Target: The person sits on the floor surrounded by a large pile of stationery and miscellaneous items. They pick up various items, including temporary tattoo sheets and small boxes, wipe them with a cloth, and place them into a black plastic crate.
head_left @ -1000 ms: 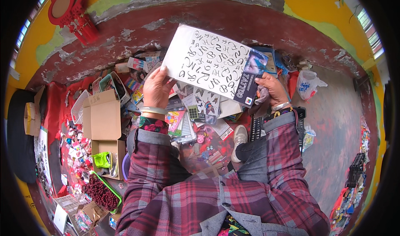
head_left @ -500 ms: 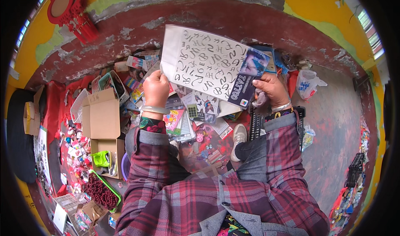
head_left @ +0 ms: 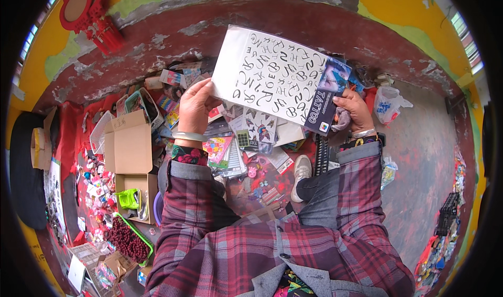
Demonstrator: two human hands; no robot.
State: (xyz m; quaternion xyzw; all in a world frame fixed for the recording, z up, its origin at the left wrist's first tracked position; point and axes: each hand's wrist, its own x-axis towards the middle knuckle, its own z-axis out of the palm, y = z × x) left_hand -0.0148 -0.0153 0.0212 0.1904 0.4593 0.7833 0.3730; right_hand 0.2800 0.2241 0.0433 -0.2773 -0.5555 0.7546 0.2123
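A white temporary tattoo sheet [head_left: 280, 77] with black lettering and a dark printed end is held up in front of me, tilted down to the right. At its left edge, my left hand [head_left: 195, 109] pinches it with the fingertips. My right hand [head_left: 357, 111] is closed on the dark end, thumb on top. A crumpled greyish cloth-like bundle [head_left: 341, 120] is also in that hand. Below the sheet, a heap of stationery lies on the floor, with a butterfly sticker sheet [head_left: 260, 125] and a small dark calculator-like item [head_left: 242, 138].
On the left stand an open cardboard box [head_left: 128, 147], a white plastic basket [head_left: 99, 132] and a green-rimmed tray of dark red beads [head_left: 126, 239]. Small trinkets cover the floor there. A plastic bag [head_left: 387, 105] lies at the right, by the wall [head_left: 272, 14].
The tattoo sheet has shifted right and a little down at its printed end. My right hand moved right with it, and the left hand's fingers have straightened at the edge.
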